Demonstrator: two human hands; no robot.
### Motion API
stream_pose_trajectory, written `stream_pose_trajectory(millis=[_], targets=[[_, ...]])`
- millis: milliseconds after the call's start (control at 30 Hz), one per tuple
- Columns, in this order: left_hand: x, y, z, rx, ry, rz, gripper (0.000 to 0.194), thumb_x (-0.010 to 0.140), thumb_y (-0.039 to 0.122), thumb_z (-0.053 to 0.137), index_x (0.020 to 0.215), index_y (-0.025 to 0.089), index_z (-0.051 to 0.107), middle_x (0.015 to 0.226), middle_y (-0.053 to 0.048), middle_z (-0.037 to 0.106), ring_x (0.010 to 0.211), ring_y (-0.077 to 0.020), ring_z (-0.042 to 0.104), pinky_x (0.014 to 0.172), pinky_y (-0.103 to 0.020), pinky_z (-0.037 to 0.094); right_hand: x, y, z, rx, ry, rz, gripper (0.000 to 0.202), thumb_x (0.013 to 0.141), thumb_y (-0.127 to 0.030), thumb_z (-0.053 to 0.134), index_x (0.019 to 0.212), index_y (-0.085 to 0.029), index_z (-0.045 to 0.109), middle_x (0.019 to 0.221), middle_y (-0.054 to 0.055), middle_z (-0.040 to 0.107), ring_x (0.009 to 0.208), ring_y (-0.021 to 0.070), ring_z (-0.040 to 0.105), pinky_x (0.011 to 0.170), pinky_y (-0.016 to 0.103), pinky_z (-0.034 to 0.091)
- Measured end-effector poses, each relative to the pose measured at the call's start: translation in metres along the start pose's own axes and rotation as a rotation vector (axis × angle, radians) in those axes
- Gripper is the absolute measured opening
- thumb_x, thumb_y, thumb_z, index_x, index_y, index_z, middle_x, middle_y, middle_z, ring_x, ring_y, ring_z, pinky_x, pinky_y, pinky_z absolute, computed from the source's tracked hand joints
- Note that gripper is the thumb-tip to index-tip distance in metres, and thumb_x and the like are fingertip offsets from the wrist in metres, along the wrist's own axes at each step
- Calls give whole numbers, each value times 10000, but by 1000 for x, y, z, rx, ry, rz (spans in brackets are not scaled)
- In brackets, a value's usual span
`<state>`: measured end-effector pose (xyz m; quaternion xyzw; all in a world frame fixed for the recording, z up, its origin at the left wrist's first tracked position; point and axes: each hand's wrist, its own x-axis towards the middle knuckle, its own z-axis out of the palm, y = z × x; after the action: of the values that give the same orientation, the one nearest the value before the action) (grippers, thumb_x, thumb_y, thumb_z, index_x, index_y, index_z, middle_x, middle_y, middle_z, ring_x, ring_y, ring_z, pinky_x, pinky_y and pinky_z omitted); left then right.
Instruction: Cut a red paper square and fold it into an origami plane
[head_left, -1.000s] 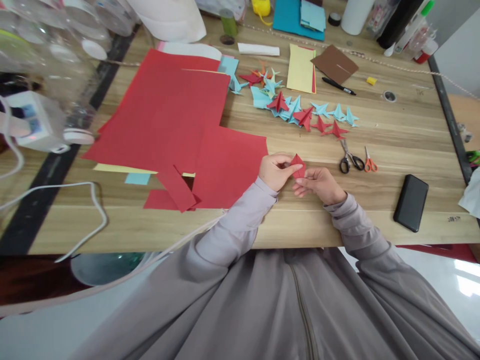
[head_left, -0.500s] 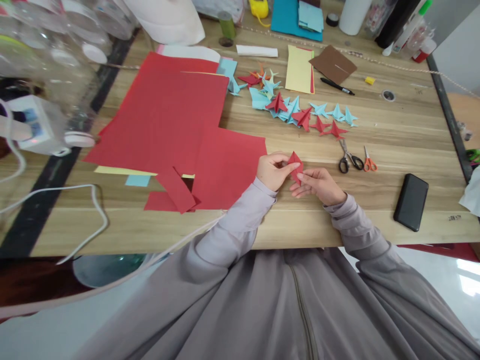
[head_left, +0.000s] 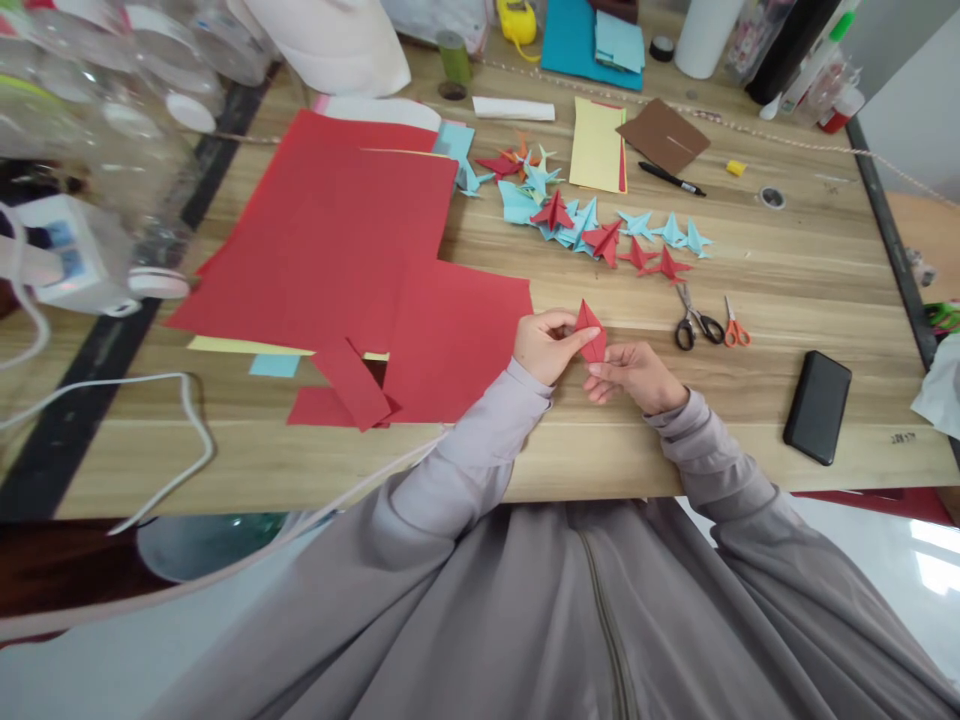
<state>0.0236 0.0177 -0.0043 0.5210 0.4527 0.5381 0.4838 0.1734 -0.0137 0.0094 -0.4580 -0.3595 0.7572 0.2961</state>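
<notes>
A small folded piece of red paper, shaped like a narrow diamond with a point at the top, is held above the table between both hands. My left hand pinches its left side, the thumb lying across the front. At the lower end, the thumb and fingers of my right hand are closed on the bottom tip. Beyond the hands lie folded red paper cranes and light blue paper cranes, several of each, some overlapping. Large red paper sheets spread out left of my left hand.
Black-handled scissors and orange-handled scissors lie right of the hands, with a black phone nearer the edge. Yellow paper, brown paper and a pen are farther back. A white cable crosses the left side.
My right hand has shifted slightly down the red paper to its lower tip, and more of the paper's front shows. My left hand keeps its pinch almost unmoved.
</notes>
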Motion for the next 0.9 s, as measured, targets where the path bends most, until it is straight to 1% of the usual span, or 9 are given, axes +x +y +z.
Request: stream_pose_trajectory(millis=[67,133,167,233,367,533,667,733,900], targets=[[-1,0,1,-60,-70,-82,283,545,367,820,583,141,654,513,24,572,480,-92,478,479,-237,400,1,1,-1,12,25,-23,391,547,-407,842,693,-116,625,600,32,712,494,121,669,461,188,549],[-2,-2,2,-125,-171,-145,324,488,357,847,661,132,692,604,-13,655,546,-124,562,549,-266,467,2,2,-3,13,47,-39,385,557,-409,836,685,-118,619,594,34,709,487,124,666,456,192,545],[-2,-3,2,-131,-181,-154,330,487,353,847,681,128,702,648,-32,682,581,-137,588,583,-278,485,2,2,-4,10,47,-36,383,559,-407,835,692,-118,622,591,34,707,481,125,663,455,198,545],[-3,-5,2,-94,-168,-154,314,504,351,839,677,123,710,653,-48,694,587,-149,600,586,-285,489,3,3,-4,19,63,-31,384,556,-412,833,681,-118,621,568,32,697,453,119,647,439,198,535],[-3,-8,0,-64,-128,-215,272,586,379,786,635,125,704,530,-27,642,471,-125,537,488,-260,432,2,6,0,37,66,-22,416,536,-440,833,719,-121,637,523,11,674,372,95,586,370,179,485],[-1,-8,0,-25,-181,-238,288,649,403,731,549,140,669,467,-3,590,445,-108,500,464,-239,384,0,11,3,34,98,-42,438,532,-460,831,730,-122,633,537,17,680,392,112,609,384,191,501],[-1,-10,0,2,-197,-218,336,716,420,673,532,141,651,468,1,578,463,-105,500,492,-239,390,4,15,3,76,133,-67,462,582,-522,783,764,-122,642,534,25,679,400,117,616,393,193,503],[-2,-11,-1,4,-186,-210,343,734,427,653,546,140,655,481,-1,581,473,-108,505,495,-240,392,6,17,4,94,136,-98,449,571,-510,796,733,-122,639,514,15,666,381,105,596,384,186,491],[-3,-11,-1,64,-137,-173,341,724,414,662,516,145,635,454,8,556,448,-98,469,456,-232,351,7,21,4,129,60,-127,407,553,-420,836,758,-120,654,584,31,695,479,117,644,487,217,547]])
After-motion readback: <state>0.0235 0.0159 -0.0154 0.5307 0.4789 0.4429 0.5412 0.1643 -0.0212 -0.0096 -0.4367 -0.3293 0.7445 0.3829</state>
